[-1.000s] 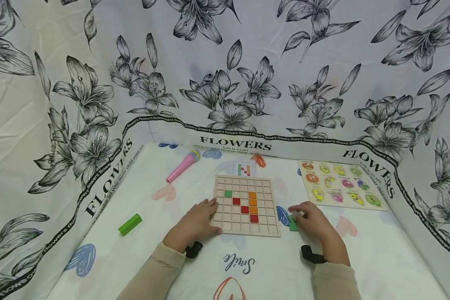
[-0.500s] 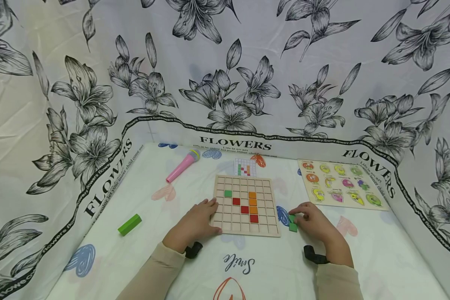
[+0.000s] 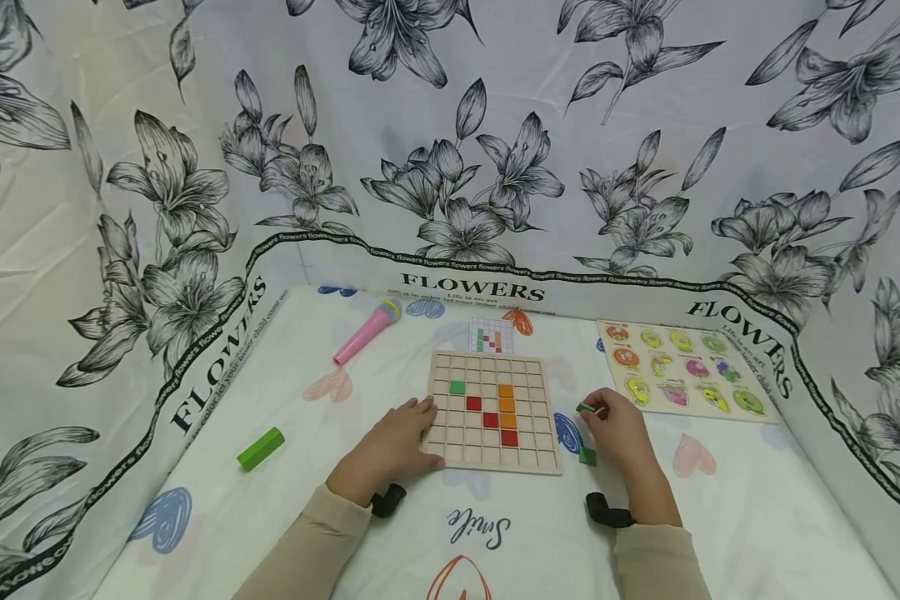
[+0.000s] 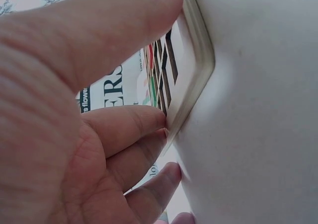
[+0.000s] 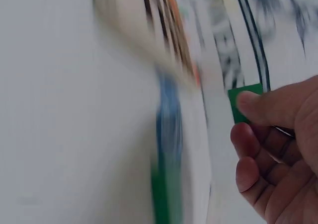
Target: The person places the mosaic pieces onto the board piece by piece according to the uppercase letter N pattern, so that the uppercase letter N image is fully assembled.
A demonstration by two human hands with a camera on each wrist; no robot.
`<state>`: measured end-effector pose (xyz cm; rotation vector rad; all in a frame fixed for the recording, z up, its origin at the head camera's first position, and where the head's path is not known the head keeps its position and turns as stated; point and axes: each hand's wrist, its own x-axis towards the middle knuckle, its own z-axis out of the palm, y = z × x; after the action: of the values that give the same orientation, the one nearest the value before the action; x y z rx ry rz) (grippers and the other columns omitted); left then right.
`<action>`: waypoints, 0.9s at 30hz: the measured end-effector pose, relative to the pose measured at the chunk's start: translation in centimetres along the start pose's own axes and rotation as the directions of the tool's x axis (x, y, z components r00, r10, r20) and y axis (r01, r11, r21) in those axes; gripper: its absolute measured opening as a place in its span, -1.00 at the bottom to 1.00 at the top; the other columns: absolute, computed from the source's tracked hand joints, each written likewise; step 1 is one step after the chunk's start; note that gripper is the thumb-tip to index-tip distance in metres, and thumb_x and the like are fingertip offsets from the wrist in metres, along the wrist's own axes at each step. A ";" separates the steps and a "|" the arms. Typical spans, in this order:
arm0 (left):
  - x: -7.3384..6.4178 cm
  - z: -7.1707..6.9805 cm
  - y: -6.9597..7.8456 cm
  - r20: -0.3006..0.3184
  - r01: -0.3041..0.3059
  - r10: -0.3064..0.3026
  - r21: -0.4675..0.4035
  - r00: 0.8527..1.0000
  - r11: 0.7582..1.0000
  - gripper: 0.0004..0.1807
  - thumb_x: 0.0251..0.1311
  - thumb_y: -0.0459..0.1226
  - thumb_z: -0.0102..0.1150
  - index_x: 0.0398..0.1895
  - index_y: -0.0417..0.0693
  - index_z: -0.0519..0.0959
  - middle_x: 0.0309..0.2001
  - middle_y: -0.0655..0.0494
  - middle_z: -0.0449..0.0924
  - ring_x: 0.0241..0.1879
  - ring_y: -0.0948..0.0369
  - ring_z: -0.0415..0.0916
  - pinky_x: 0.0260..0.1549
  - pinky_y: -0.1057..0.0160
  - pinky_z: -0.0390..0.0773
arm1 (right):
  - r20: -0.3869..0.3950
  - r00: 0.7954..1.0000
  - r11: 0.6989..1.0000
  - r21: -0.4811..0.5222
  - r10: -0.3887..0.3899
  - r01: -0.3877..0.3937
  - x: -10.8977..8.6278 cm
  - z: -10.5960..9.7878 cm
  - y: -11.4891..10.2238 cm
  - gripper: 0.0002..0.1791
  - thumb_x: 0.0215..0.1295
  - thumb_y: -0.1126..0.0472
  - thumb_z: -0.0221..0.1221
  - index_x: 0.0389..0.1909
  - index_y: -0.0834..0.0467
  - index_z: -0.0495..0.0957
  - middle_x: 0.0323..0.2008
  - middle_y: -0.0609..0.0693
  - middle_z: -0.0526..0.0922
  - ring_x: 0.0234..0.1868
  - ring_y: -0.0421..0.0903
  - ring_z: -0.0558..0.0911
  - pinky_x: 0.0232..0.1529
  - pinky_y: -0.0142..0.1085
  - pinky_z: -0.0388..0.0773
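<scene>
Green tile [image 5: 238, 113], pinched between the thumb and fingers of my right hand [image 3: 621, 429], right of the wooden board [image 3: 527, 422]. Thumb and fingers apart, my left hand [image 3: 388, 442] touches the board's left side. Another green tile [image 3: 587, 457] lies nearer me.

Grid board [image 3: 487, 455]: wooden, flat, partly filled | pinched green tile [image 5: 239, 114]: tilted | loose green tile [image 3: 587, 457]: flat, near board
</scene>
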<state>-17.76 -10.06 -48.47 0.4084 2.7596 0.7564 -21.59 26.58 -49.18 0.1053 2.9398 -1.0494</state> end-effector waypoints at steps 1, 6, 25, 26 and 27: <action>0.0 0.0 0.0 0.000 -0.003 0.003 0.000 1.000 1.000 -0.04 0.25 -0.07 0.60 0.62 -0.26 0.38 0.71 -0.09 0.23 0.73 -0.15 0.09 0.70 -0.24 0.11 | -0.015 0.999 0.999 0.015 -0.030 0.030 0.1 0.5 -1.1 -0.88 0.57 0.24 0.27 0.02 0.16 0.65 -0.07 0.10 0.72 -0.05 0.03 0.62 -0.02 -0.11 0.61; 0.2 0.1 -0.3 -0.008 -0.010 0.010 0.011 1.000 1.000 -0.04 0.24 -0.06 0.60 0.62 -0.25 0.39 0.71 -0.07 0.24 0.73 -0.15 0.10 0.69 -0.24 0.12 | 0.022 0.977 0.976 0.055 -0.212 0.211 0.8 3.8 -6.6 -0.89 0.57 0.25 0.28 -0.01 0.12 0.73 -0.08 0.01 0.77 -0.06 -0.02 0.64 0.00 -0.08 0.64; 0.4 0.4 -0.5 -0.008 -0.022 0.022 0.019 1.000 1.000 -0.03 0.24 -0.03 0.60 0.63 -0.22 0.39 0.71 -0.06 0.24 0.72 -0.14 0.11 0.69 -0.24 0.13 | 0.168 0.937 0.949 -0.014 -0.307 0.313 3.4 11.0 -13.5 -0.97 0.52 0.20 0.36 -0.13 0.00 0.70 -0.20 -0.12 0.77 -0.21 -0.14 0.63 -0.07 -0.12 0.67; 0.3 0.4 -0.6 -0.008 -0.021 0.022 0.020 1.000 1.000 -0.03 0.24 -0.03 0.60 0.63 -0.21 0.39 0.71 -0.06 0.24 0.73 -0.13 0.10 0.69 -0.23 0.13 | 0.170 0.938 0.951 -0.017 -0.302 0.309 3.4 11.1 -13.5 -0.98 0.52 0.19 0.36 -0.13 0.01 0.71 -0.21 -0.11 0.77 -0.22 -0.13 0.63 -0.08 -0.12 0.66; 0.3 0.4 -0.6 -0.008 -0.020 0.020 0.019 1.000 1.000 -0.03 0.24 -0.03 0.60 0.64 -0.21 0.38 0.71 -0.06 0.24 0.73 -0.13 0.10 0.69 -0.24 0.13 | 0.175 0.936 0.950 -0.017 -0.304 0.312 3.4 11.1 -13.5 -0.98 0.52 0.19 0.36 -0.13 0.02 0.71 -0.21 -0.11 0.76 -0.23 -0.13 0.63 -0.10 -0.13 0.66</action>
<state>-18.08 -10.29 -49.14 0.4386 2.7763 0.7389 -25.99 9.31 -49.37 -0.4389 2.8782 -0.9632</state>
